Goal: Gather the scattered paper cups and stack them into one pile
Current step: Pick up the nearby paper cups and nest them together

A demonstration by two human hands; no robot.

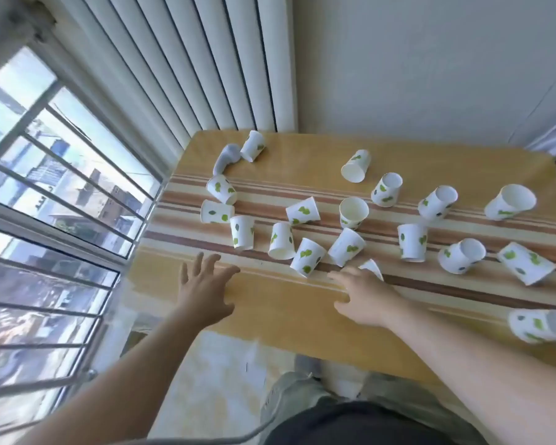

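Note:
Several white paper cups with green leaf prints lie scattered on a table with a yellow striped cloth [280,316]. Most lie on their sides, such as one at the middle [306,256] and one at far right [525,263]; one stands upright [353,212]. My left hand [203,289] hovers over the near left part of the table, fingers spread, holding nothing. My right hand [363,297] reaches over a small cup [373,268] that is partly hidden behind its fingers; whether it grips the cup is unclear.
A window with metal bars [55,200] is at the left. White vertical blinds [212,62] hang behind the table's far edge. A plain wall runs behind the right side. My legs and the floor show below the near table edge [318,354].

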